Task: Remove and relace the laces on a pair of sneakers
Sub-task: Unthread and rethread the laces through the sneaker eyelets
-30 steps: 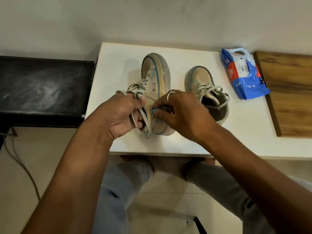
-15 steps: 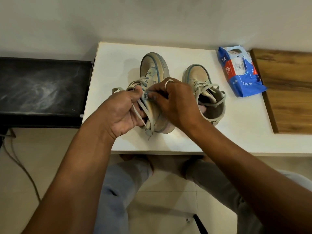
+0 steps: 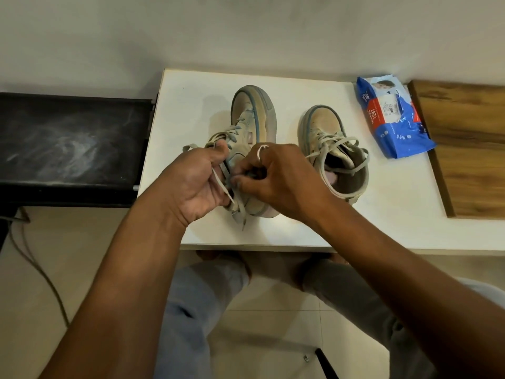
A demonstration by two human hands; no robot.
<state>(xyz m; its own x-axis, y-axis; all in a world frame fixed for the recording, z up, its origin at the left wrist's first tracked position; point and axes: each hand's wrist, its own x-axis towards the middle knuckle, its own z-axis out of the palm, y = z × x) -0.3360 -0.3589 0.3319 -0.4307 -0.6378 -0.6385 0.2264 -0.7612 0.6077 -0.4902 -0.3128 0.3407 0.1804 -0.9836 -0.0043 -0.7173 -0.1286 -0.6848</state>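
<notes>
I watch a sneaker (image 3: 254,116) on the white table (image 3: 191,86) being handled.
The left hand (image 3: 195,187) curls round its loose lace (image 3: 218,183); the right hand (image 3: 277,179) pinches the lace at the tilted shoe's side; just right stands the second sneaker (image 3: 326,129), laced, then a blue packet (image 3: 393,124).

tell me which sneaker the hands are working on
The sneaker on the left, farther from the blue packet: the left hand grips its lace, the right hand pinches at it. The other sneaker stands untouched.
</notes>
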